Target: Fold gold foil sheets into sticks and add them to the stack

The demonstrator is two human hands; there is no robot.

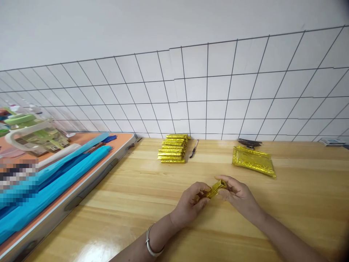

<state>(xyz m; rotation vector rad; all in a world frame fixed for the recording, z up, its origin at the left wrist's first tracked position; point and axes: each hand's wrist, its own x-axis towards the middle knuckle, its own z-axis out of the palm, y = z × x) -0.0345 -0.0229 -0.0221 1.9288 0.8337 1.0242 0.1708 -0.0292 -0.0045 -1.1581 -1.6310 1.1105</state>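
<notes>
Between both hands is a small rolled tube of shiny gold foil paper (217,188), held above the wooden table and tilted up to the right. My left hand (192,202), with a silver bangle at its wrist, pinches the tube's lower left end. At the upper right end, my right hand (237,193) has thumb and fingers around the tube's hollow opening. Farther back lies a stack of similar gold foil rolls (173,148). To the right rests a flat pile of gold foil sheets (253,160), with a black hair clip (249,143) at its back edge.
A pen (194,148) lies beside the stacked rolls. On the left, an orange-topped surface (124,140) holds blue rolled material (68,182) and a green-lidded clear bottle (24,127). A white tiled wall (191,91) bounds the wooden table (131,203) at the back.
</notes>
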